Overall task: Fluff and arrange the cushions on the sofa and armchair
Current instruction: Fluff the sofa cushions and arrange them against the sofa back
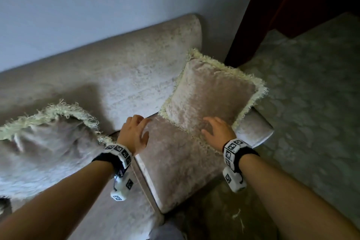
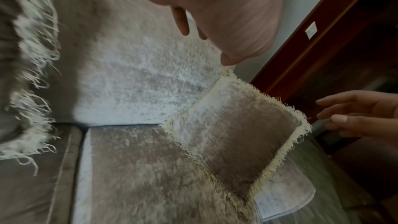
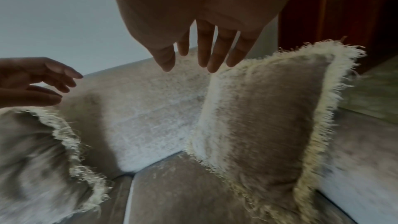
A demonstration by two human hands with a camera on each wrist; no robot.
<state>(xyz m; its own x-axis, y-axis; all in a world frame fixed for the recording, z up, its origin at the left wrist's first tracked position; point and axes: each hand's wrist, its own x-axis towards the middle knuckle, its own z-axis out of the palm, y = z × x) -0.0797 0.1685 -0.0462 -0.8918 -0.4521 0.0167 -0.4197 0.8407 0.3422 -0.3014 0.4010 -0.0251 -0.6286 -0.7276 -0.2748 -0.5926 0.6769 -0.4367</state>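
Dim, soft daylight; wide-angle bending at the edges; motion blur smears the left cushion (image 1: pixel 44 142).

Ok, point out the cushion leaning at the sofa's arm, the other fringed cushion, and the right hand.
Cushion at the arm (image 1: pixel 210 97), head view, middle of its velvet face.
Second fringed cushion (image 1: pixel 48 142), head view, its creased face below the fringe.
Right hand (image 1: pixel 219 129), head view, back of the hand.

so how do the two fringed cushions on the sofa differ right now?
The right-hand fringed beige velvet cushion stands propped in the sofa's end corner, square and smooth; the left-hand fringed beige velvet cushion sags, creased, its top fringe curling. The right one is sharp, the left blurred. Both share fabric and cream fringe; neither hand holds either.
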